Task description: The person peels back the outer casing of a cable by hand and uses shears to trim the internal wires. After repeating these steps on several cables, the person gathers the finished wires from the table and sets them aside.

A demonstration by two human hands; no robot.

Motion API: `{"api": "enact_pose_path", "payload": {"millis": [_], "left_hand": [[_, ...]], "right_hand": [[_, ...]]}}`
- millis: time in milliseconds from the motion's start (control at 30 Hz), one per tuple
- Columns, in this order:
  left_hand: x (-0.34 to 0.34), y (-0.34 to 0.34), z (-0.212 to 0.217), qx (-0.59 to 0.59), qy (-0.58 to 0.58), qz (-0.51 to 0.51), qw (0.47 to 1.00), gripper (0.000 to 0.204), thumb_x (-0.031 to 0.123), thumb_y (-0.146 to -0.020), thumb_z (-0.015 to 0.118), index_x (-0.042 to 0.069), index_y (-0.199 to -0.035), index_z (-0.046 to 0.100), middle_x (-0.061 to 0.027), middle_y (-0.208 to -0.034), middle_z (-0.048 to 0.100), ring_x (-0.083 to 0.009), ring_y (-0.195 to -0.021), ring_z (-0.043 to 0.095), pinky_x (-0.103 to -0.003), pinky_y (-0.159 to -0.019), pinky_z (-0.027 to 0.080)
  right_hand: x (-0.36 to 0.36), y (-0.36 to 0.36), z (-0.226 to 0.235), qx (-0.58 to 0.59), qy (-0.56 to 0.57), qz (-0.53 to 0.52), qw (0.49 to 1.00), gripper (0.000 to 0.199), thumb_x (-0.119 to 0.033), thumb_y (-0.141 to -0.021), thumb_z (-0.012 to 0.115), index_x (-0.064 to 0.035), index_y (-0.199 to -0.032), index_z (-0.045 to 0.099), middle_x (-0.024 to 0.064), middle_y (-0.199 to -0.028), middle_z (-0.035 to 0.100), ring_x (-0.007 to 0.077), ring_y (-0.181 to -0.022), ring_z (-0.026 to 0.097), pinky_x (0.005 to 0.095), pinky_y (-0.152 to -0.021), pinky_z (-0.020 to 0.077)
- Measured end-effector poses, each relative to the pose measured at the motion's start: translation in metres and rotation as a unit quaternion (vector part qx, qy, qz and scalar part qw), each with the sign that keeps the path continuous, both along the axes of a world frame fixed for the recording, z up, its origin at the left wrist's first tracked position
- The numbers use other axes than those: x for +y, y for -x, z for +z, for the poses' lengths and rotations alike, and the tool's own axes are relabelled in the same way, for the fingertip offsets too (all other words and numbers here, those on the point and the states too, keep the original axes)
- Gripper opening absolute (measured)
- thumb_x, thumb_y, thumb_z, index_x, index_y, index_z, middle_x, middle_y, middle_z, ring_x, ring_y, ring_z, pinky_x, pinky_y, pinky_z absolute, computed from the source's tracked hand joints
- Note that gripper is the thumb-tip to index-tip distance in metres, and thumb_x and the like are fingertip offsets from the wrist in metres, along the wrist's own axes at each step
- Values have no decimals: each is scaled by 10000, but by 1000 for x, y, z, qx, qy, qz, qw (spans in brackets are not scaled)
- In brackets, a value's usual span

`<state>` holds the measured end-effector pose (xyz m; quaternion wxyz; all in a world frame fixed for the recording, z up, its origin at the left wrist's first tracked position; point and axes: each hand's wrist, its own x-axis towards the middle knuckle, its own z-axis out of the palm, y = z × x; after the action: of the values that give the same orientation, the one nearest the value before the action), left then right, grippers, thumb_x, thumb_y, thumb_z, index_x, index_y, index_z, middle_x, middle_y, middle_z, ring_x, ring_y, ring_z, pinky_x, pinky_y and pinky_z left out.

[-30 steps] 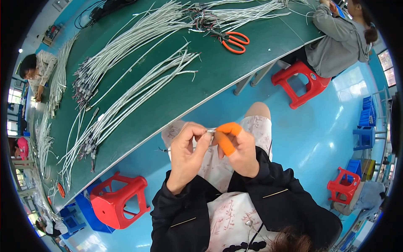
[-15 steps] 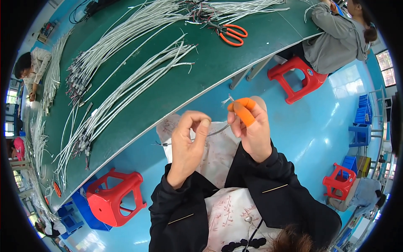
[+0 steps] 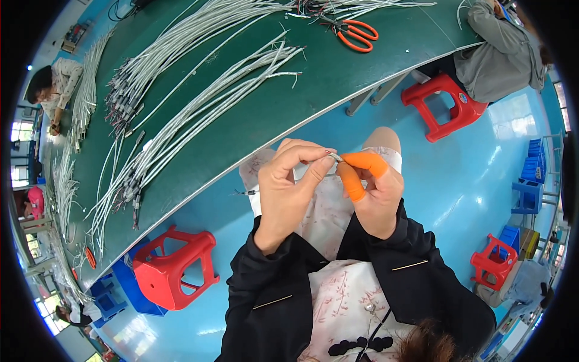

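Observation:
My left hand (image 3: pixel 289 187) and my right hand (image 3: pixel 374 187) meet over my lap, below the edge of a green table (image 3: pixel 271 114). Both pinch the end of a thin white cable (image 3: pixel 335 158). The cable runs left behind my left hand, and its dark tip (image 3: pixel 241 193) shows beyond it. Orange rubber caps (image 3: pixel 357 172) cover my right thumb and forefinger. My sleeves are black.
Several bundles of white cables (image 3: pixel 199 102) lie across the table, with orange-handled scissors (image 3: pixel 357 33) at its far side. A red stool (image 3: pixel 172 268) stands at my left. A person in grey sits on another red stool (image 3: pixel 443 102). Another person (image 3: pixel 54 84) works at far left.
My hands have come closer together and lower over my lap, the right hand now touching the left at the cable's end. The view has shifted slightly.

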<state>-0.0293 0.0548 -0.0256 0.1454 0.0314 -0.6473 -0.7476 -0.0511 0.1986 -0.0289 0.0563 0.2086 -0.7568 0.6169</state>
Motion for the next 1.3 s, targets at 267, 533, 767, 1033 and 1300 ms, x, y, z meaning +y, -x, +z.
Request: {"api": "enact_pose_path", "payload": {"millis": [267, 533, 767, 1033, 1300], "left_hand": [[7, 5, 0, 161, 358, 136, 909, 139, -80, -720, 658, 10, -820, 620, -75, -736, 620, -235, -734, 557, -319, -671, 444], [12, 1, -5, 174, 361, 98, 911, 162, -53, -676, 662, 35, -804, 615, -59, -766, 600, -255, -723, 541, -327, -647, 413], [-3, -11, 12, 43, 195, 36, 979, 193, -7, -729, 678, 40, -911, 637, -67, -890, 610, -215, -856, 539, -299, -735, 419], [-17, -15, 3, 15, 15, -56, 998, 220, 24, -777, 695, 21, -992, 647, -68, -1001, 611, -164, -954, 523, -291, -804, 412], [-8, -19, -6, 2, -59, -31, 998, 148, -14, -766, 693, 11, -906, 655, -71, -900, 631, -167, -830, 562, -289, -773, 429]], "right_hand": [[-3, -3, 0, -49, 10, 11, 999, 98, 57, -835, 612, 50, -930, 592, 53, -763, 609, 74, -552, 536, 197, -483, 422], [6, 6, 12, -384, 241, 53, 890, 94, 20, -851, 597, 34, -944, 596, 47, -720, 614, 86, -531, 532, 201, -475, 422], [2, -3, 11, -283, 214, 64, 933, 117, 25, -861, 584, 24, -977, 602, 57, -764, 616, 83, -535, 523, 190, -481, 398], [0, -4, 6, 77, -28, 27, 996, 152, 73, -816, 624, 31, -961, 610, 61, -801, 623, 97, -635, 566, 204, -535, 430], [-4, -12, 4, -46, 30, 45, 997, 110, 23, -852, 595, 30, -962, 600, 61, -764, 622, 104, -564, 553, 212, -493, 414]]}}
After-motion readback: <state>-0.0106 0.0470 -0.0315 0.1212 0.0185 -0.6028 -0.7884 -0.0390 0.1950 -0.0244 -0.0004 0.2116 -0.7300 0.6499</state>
